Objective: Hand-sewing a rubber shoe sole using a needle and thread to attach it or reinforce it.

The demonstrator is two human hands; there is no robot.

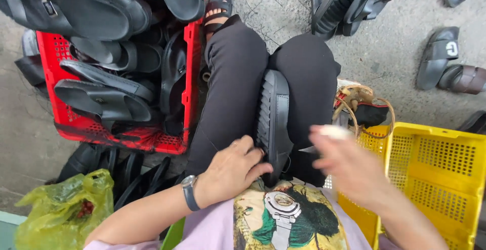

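A black sandal [273, 118] stands on its edge between my knees, sole ridges facing left. My left hand [230, 171], with a watch on the wrist, rests on my left thigh and grips the sandal's near end. My right hand [349, 166] is blurred with motion just right of the sandal; it holds a small tool with a pale handle [331, 132] and a dark blade pointing toward the sandal.
A red crate [190, 98] full of black sandals sits at the left. A yellow crate [435, 174] stands at the right. Loose sandals [438, 57] lie on the concrete floor. A yellow-green plastic bag [63, 209] lies at the lower left.
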